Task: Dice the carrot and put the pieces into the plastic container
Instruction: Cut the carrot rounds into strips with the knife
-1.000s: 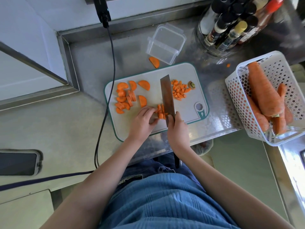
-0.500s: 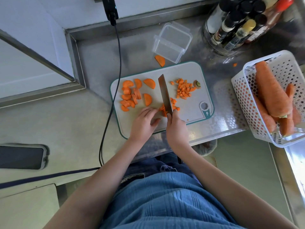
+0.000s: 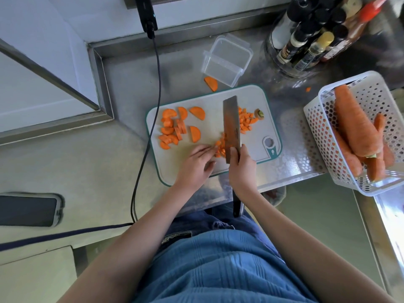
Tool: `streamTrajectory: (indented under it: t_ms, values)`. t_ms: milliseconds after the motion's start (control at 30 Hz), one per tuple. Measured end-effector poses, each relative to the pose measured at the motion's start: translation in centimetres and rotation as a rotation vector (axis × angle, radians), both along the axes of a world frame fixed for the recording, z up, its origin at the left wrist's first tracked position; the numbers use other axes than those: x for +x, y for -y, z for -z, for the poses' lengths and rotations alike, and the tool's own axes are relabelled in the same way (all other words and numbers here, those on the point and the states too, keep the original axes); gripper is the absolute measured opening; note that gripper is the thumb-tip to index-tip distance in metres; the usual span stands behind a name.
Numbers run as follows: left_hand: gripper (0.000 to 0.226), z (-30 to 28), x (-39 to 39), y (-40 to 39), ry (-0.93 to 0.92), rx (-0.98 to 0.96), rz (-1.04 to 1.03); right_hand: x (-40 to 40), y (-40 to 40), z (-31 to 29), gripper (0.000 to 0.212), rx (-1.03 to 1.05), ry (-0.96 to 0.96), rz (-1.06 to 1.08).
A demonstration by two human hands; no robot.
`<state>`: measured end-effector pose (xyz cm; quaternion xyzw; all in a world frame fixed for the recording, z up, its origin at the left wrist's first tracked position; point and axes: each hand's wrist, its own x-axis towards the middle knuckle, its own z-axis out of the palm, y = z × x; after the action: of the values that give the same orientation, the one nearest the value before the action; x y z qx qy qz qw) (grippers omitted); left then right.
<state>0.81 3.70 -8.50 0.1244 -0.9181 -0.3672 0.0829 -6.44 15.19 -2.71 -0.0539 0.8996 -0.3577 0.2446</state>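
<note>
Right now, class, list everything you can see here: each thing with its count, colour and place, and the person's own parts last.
Cutting board: one, white with teal rim, centre of counter.
Cleaver: one, steel, over the board.
Half-moon carrot slices: a group, orange, board's left.
Diced carrot: a pile, orange, board's right.
Plastic container: one, clear, behind the board.
Basket: one, white, right, holding whole carrots.
Bottles: several, far right.
Phone: one, dark, left.
Cable: one, black.
Left hand: touching cut pieces.
Right hand: gripping the cleaver.

Left hand [image 3: 196, 164] fingers extended forward and flat, right hand [image 3: 241, 166] curled in a grip, forearms converging
</note>
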Motion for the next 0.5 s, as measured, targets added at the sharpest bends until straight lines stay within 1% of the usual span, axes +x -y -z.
streamTrajectory:
  t_ms: [100, 167, 200, 267, 367, 433, 500]
  values:
    - [0.039, -0.1, 0.2, -0.1, -0.009, -0.002, -0.002, -0.2, -0.3, -0.5, 0.026, -0.06, 0.0, 0.05]
    - [0.038, -0.4, 0.6, 0.1, -0.023, -0.041, -0.03, -0.4, -0.3, -0.6, 0.027, -0.073, 0.017, 0.023]
    - [0.041, -0.6, 0.8, 0.2, -0.032, -0.068, -0.028, -0.4, -0.4, -0.6, 0.028, -0.068, 0.025, 0.0]
    - [0.047, -1.0, 0.8, 0.3, -0.04, -0.118, 0.043, -0.3, -0.4, -0.6, 0.029, -0.057, 0.031, -0.035]
    - [0.05, -0.7, 0.2, 0.4, 0.018, -0.167, 0.155, -0.1, -0.5, -0.6, 0.029, -0.045, 0.026, -0.015]
    - [0.05, 0.0, -0.1, 0.7, 0.064, -0.16, 0.16, -0.2, -0.5, -0.5, 0.029, -0.041, 0.023, -0.01]
    - [0.049, 0.4, -0.1, 0.8, 0.074, -0.15, 0.144, -0.4, -0.5, -0.6, 0.028, -0.018, 0.005, -0.059]
